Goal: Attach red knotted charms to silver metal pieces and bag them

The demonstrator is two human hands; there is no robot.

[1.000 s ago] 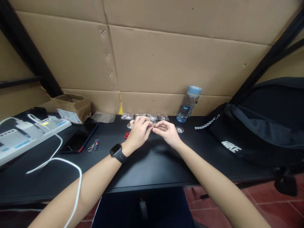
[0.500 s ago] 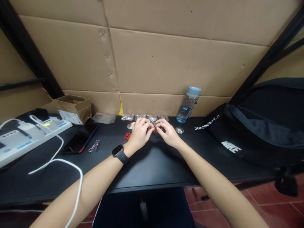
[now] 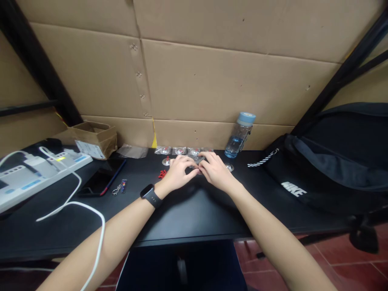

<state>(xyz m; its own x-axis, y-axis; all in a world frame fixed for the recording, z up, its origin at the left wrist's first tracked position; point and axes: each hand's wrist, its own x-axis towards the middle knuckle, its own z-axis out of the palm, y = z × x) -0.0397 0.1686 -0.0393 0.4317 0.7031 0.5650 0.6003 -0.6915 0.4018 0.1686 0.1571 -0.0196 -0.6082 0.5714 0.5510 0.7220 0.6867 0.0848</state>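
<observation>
Near the back middle of the black table, my left hand (image 3: pixel 182 170) and my right hand (image 3: pixel 214 169) meet with fingers bent and fingertips pinched together. What they pinch is small and mostly hidden by the fingers; a clear, shiny patch shows between them. To the left of my left hand lie a small bunch of red pieces (image 3: pixel 162 174) and a round silvery disc (image 3: pixel 165 161) with a red bit on top. Another silvery disc (image 3: pixel 229 166) is partly behind my right hand. Behind both hands, several discs in clear plastic bags (image 3: pixel 179 150) form a row.
A water bottle (image 3: pixel 239 135) stands at the back right, beside a black backpack (image 3: pixel 321 161). On the left are a power strip (image 3: pixel 33 178), a white cable (image 3: pixel 101 242) crossing over my left forearm, a phone (image 3: pixel 103 178), a keyring (image 3: pixel 121 187), a cardboard box (image 3: pixel 100 139) and flat plastic bags (image 3: pixel 132 151).
Both hands stay together in the middle, with fingers shifted and my right fingers more curled. A brownish-red thing seen between the fingertips before is now hidden.
</observation>
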